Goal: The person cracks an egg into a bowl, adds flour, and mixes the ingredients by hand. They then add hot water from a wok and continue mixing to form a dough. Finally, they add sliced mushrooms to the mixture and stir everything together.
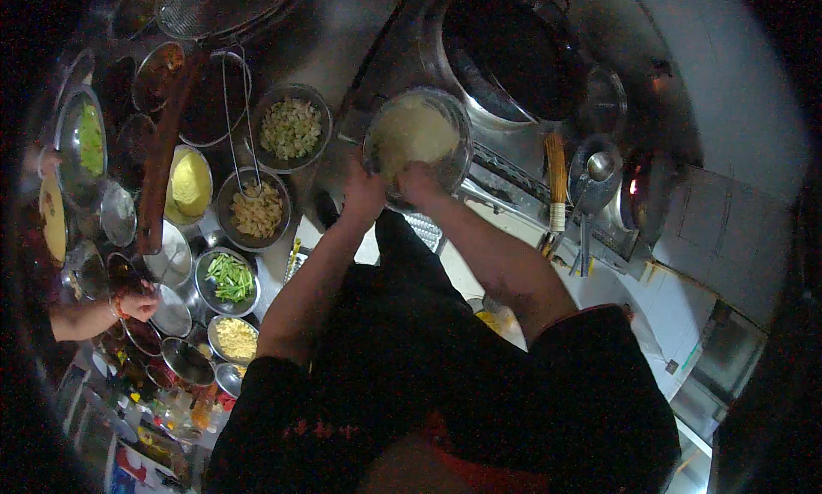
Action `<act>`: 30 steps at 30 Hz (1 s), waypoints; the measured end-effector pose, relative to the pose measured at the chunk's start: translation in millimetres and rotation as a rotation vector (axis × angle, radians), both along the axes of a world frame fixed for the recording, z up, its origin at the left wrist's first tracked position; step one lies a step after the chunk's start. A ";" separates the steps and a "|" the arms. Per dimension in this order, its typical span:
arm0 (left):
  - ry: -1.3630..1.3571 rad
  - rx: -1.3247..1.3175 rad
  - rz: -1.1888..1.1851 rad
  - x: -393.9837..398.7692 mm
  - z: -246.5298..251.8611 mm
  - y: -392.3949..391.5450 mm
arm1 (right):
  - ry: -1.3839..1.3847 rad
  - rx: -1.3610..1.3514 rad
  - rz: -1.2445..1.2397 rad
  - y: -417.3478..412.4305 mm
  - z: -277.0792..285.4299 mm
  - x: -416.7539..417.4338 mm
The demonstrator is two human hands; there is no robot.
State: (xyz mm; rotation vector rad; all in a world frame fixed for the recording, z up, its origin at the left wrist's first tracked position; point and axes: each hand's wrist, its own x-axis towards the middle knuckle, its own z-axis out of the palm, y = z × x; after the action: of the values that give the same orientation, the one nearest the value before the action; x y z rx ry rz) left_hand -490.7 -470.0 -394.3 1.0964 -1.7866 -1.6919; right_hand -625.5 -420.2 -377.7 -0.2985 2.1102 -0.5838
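Observation:
A round metal bowl holding a pale, wet-looking mixture is in front of me. My left hand is at its near left rim, with the fingers gripping the edge. My right hand reaches inside over the near rim, and its fingertips are hidden at the mixture. Left of the bowl are a bowl of pale chopped pieces and a bowl of tan pieces with a wire-handled tool resting in it.
A large dark wok is at the upper right, beside a bamboo brush and ladle. At left stand bowls of cut green vegetables and yellow pieces. Another person's hand is among bowls at far left.

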 end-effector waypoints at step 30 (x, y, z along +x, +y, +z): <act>0.111 0.526 -0.154 24.3 97.0 -38.3 | 0.808 -0.392 0.919 4.7 54.8 -31.3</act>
State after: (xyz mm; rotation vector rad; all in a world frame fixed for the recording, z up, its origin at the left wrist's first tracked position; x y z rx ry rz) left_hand -466.4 -508.3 -297.3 1.0540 -1.4206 -2.3513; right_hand -656.8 -415.4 -322.9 -1.8533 2.2166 -0.3133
